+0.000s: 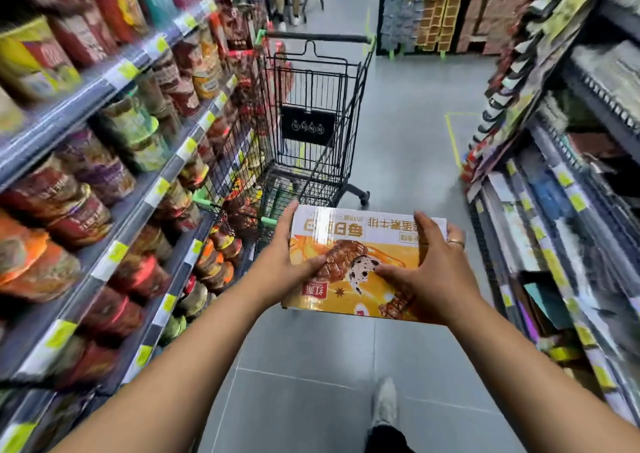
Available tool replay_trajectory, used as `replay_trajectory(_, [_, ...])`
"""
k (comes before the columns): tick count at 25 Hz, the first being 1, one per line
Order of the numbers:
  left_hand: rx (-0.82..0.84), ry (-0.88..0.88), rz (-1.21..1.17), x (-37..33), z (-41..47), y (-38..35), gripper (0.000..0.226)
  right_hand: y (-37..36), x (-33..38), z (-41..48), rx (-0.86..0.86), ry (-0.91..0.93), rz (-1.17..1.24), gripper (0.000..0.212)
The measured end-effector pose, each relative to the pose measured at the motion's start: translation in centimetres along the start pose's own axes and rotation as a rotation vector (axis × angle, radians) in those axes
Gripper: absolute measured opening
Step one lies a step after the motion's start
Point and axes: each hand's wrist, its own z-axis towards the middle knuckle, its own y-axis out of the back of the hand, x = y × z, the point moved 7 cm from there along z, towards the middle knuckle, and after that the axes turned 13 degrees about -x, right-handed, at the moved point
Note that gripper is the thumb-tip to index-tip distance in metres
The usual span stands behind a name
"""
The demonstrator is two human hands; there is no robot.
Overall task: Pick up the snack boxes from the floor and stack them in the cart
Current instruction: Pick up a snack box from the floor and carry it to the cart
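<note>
Gripping the snack box [360, 255] from either side, left hand [280, 262] and right hand [433, 269] hold it near the cart [311, 113].

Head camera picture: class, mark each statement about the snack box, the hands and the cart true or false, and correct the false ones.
1. The left hand and right hand both hold the snack box. True.
2. The snack box lies inside the cart. False: it is held in the air, short of the cart.
3. The cart stands beside the shelves on the person's left. True.
4. The right hand wears no ring. False: a ring shows on one finger.
</note>
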Motion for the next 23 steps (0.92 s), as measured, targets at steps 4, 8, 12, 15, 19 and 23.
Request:
replay_trajectory(4, [-0.103,0.035,0.023,0.0,7.9,2.5,0.097,-3.6,4.0,9.0,0.054,0.083,0.025,0.108])
replay_trajectory(8, [-0.187,0.083,0.013,0.0,14.6,4.8,0.098,-7.4,7.9,16.9,0.121,0.144,0.03,0.106])
replay_trajectory(12, [-0.223,0.127,0.028,2.2,21.7,7.9,0.098,-12.8,11.6,23.0,0.171,0.174,0.037,0.105])
replay_trajectory(15, [-0.19,0.152,0.017,4.0,28.6,10.5,0.096,-17.5,14.3,27.6,0.176,0.154,0.048,0.104])
replay_trajectory(19, [-0.117,0.157,0.089,5.9,38.2,13.7,0.094,-23.3,17.6,33.8,0.149,0.097,0.066,0.105])
replay_trajectory(23, [-0.079,0.164,0.187,8.3,47.4,16.9,0.091,-29.2,20.5,39.6,0.141,0.031,0.078,0.105])
